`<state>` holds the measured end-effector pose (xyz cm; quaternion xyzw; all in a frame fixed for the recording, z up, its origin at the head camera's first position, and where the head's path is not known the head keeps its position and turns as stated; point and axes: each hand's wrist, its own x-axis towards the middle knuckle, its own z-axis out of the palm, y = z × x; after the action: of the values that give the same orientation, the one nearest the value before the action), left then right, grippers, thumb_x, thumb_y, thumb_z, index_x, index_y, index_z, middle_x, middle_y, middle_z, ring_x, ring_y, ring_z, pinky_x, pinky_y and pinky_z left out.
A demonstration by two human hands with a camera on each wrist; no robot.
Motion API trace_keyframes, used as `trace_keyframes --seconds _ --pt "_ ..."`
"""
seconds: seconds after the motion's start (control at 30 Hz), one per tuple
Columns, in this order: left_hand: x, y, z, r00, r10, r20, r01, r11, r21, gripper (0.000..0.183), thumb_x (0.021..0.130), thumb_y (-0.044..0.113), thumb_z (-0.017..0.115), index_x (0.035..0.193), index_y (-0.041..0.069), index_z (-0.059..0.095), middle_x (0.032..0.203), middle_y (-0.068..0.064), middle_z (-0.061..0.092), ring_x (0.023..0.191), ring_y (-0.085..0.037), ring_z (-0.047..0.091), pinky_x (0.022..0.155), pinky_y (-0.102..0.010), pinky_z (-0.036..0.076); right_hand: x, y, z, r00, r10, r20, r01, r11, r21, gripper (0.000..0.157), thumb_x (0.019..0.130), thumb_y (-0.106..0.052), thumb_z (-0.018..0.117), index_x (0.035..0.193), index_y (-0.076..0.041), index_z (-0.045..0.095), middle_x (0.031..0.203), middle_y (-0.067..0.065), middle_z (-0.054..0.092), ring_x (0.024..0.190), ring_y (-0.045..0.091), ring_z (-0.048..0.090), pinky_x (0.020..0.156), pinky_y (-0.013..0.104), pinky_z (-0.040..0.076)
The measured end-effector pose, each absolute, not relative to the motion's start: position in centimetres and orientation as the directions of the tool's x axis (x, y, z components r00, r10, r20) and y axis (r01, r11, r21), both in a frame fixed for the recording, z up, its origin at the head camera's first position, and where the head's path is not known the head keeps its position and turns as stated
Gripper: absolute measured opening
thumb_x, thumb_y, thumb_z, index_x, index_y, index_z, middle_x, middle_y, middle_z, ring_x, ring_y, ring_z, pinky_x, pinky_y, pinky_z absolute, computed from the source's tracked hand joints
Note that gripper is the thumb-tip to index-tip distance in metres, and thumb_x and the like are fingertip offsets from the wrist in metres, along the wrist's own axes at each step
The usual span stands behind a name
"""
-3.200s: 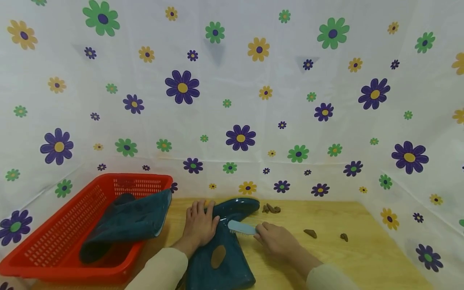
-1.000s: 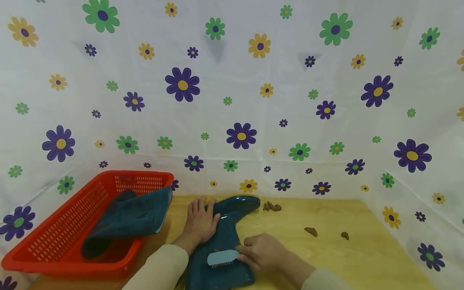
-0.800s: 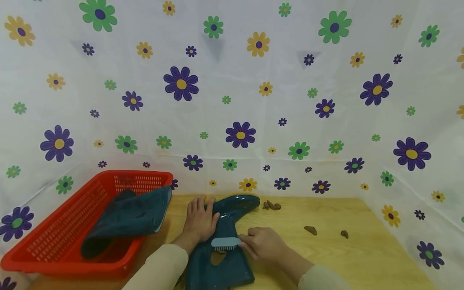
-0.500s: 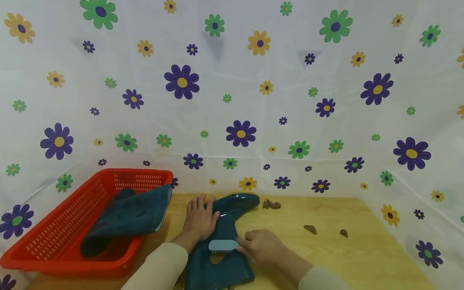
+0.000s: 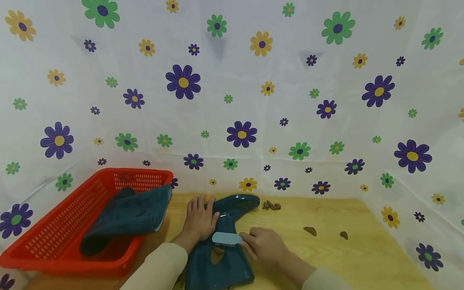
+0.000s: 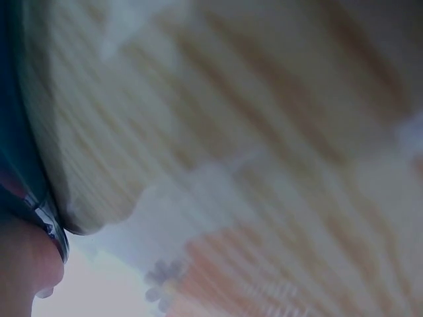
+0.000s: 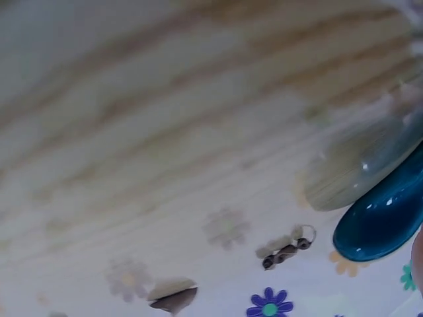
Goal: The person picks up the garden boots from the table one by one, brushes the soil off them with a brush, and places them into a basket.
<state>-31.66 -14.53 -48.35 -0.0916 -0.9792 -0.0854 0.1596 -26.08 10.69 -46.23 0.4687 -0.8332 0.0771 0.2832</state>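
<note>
A dark teal rubber boot [image 5: 226,274] lies on its side on the wooden table, toe pointing back and right. My left hand [image 5: 198,219] holds it at the heel, thumb on the upper; the left wrist view shows a fingertip [image 6: 46,261] at its glossy edge. My right hand [image 5: 264,245] grips the handle of a light blue brush [image 5: 225,238], its bristles down over the boot's shaft. Just below the bristles is a brown muddy patch [image 5: 216,255] on the shaft. The right wrist view shows the boot's toe [image 7: 377,218] but not the brush.
A red plastic basket [image 5: 72,265] at the left holds a second teal boot [image 5: 127,213], its shaft leaning over the rim. Brown clumps [image 5: 272,206] lie beyond the toe, with more brown bits [image 5: 310,230] farther right. A flowered white sheet [image 5: 290,80] hangs around the table [image 5: 344,266].
The brush in my right hand has moved from the boot's ankle down over the brown patch, then slightly back up. The patch shows partly again. My left hand and the boot have stayed put.
</note>
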Motion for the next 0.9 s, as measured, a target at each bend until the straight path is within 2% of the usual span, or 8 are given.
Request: trace_keyframes --seconds 0.2,0.3,0.37,0.53,0.6,0.7,0.77,0.9 --pt "-31.8 -14.3 -48.5 -0.930 0.159 0.331 0.219 0.964 0.152 0.054 0.103 0.041 0.048 0.147 0.011 0.037 0.146 -0.023 0.032 0.134 -0.043 0.026 0.117 -0.057 0.018 -25.5 10.3 -46.2 -0.233 -0.844 0.482 -0.873 0.400 0.278 0.024 0.100 -0.032 0.061 0.111 -0.015 0.075 0.075 -0.007 0.061 0.060 0.001 0.053 0.054 0.012 0.045" --pt "-32.0 -14.4 -48.7 -0.931 0.154 0.330 0.215 0.964 0.156 0.054 0.103 0.041 0.048 0.148 0.012 0.036 0.146 -0.022 0.032 0.135 -0.042 0.025 0.117 -0.056 0.018 -25.1 10.1 -46.0 -0.162 -0.886 0.435 -0.908 0.306 0.285 0.027 0.103 -0.032 0.055 0.112 -0.015 0.074 0.078 -0.006 0.063 0.063 0.000 0.057 0.056 0.010 0.045" --pt "-32.0 -14.4 -48.8 -0.934 0.147 0.326 0.208 0.965 0.160 0.054 0.103 0.040 0.048 0.147 0.012 0.037 0.146 -0.022 0.031 0.135 -0.042 0.025 0.117 -0.056 0.017 -25.0 10.0 -46.0 -0.193 -0.886 0.422 -0.917 0.316 0.243 0.028 0.104 -0.031 0.053 0.113 -0.014 0.073 0.079 -0.006 0.063 0.064 0.000 0.056 0.056 0.010 0.044" --pt "-31.7 -14.5 -48.7 -0.935 0.146 0.322 0.208 0.964 0.167 0.054 0.103 0.040 0.049 0.147 0.011 0.037 0.146 -0.023 0.031 0.136 -0.043 0.025 0.117 -0.057 0.018 -25.1 10.1 -46.1 -0.393 -0.798 0.458 -0.830 0.521 0.196 0.022 0.100 -0.028 0.060 0.111 -0.013 0.073 0.076 -0.005 0.059 0.059 0.004 0.048 0.053 0.017 0.044" --pt "-31.6 -14.5 -48.6 -0.935 0.150 0.321 0.211 0.963 0.165 0.054 0.103 0.040 0.049 0.147 0.010 0.037 0.146 -0.023 0.032 0.136 -0.043 0.026 0.117 -0.058 0.018 -25.0 10.1 -46.2 -0.372 -0.803 0.466 -0.826 0.515 0.228 0.022 0.100 -0.028 0.061 0.110 -0.013 0.074 0.075 -0.004 0.060 0.058 0.004 0.049 0.052 0.017 0.045" --pt "-31.4 -14.5 -48.5 -0.937 0.149 0.316 0.207 0.965 0.158 0.054 0.103 0.040 0.048 0.147 0.010 0.038 0.146 -0.023 0.032 0.136 -0.043 0.026 0.117 -0.057 0.018 -24.7 10.0 -46.3 -0.249 -0.855 0.454 -0.882 0.394 0.259 0.024 0.101 -0.029 0.059 0.109 -0.012 0.074 0.074 -0.005 0.061 0.058 0.002 0.053 0.051 0.013 0.044" --pt "-31.5 -14.5 -48.5 -0.939 0.147 0.310 0.202 0.967 0.154 0.055 0.103 0.040 0.048 0.148 0.010 0.037 0.146 -0.023 0.032 0.136 -0.043 0.026 0.118 -0.057 0.018 -24.5 9.8 -46.3 -0.202 -0.871 0.449 -0.900 0.346 0.266 0.025 0.101 -0.029 0.058 0.109 -0.012 0.074 0.074 -0.005 0.062 0.059 0.002 0.056 0.052 0.012 0.044" --pt "-31.6 -14.5 -48.4 -0.936 0.149 0.318 0.205 0.967 0.151 0.054 0.103 0.040 0.048 0.148 0.010 0.037 0.146 -0.023 0.032 0.136 -0.043 0.026 0.117 -0.057 0.018 -24.5 9.7 -46.1 -0.318 -0.826 0.465 -0.856 0.461 0.233 0.021 0.100 -0.028 0.059 0.107 -0.014 0.073 0.072 -0.006 0.058 0.058 0.003 0.052 0.050 0.015 0.042"
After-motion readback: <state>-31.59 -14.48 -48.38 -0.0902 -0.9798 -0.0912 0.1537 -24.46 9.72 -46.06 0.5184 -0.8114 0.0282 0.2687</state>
